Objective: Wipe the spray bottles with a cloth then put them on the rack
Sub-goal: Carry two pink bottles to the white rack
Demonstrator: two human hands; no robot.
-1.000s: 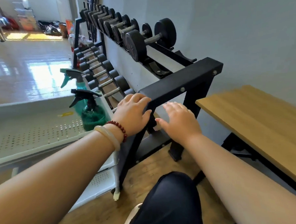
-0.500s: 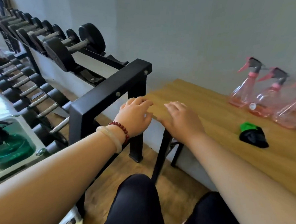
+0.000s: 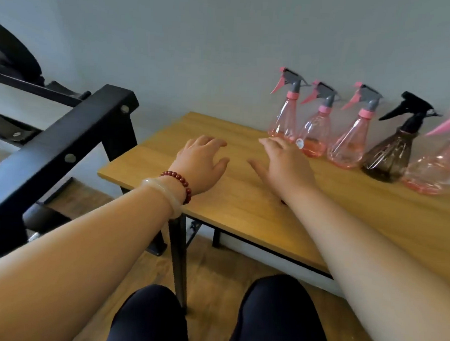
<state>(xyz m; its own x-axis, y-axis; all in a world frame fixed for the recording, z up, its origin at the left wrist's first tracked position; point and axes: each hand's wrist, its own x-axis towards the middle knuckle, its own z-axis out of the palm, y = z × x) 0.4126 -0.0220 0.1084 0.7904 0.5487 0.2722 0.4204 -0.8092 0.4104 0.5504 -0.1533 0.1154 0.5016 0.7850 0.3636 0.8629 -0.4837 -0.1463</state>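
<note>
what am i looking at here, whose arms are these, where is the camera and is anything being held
There is no machine here. A person wears one wide-angle camera on the head, looking forward and down, so you see their own arms and knees. The left hand, with bracelets at the wrist, and the right hand are both open over a wooden table and hold nothing. Along the wall on that table stand four pink spray bottles and one dark spray bottle. The black metal frame at the left belongs to a dumbbell rack.
</note>
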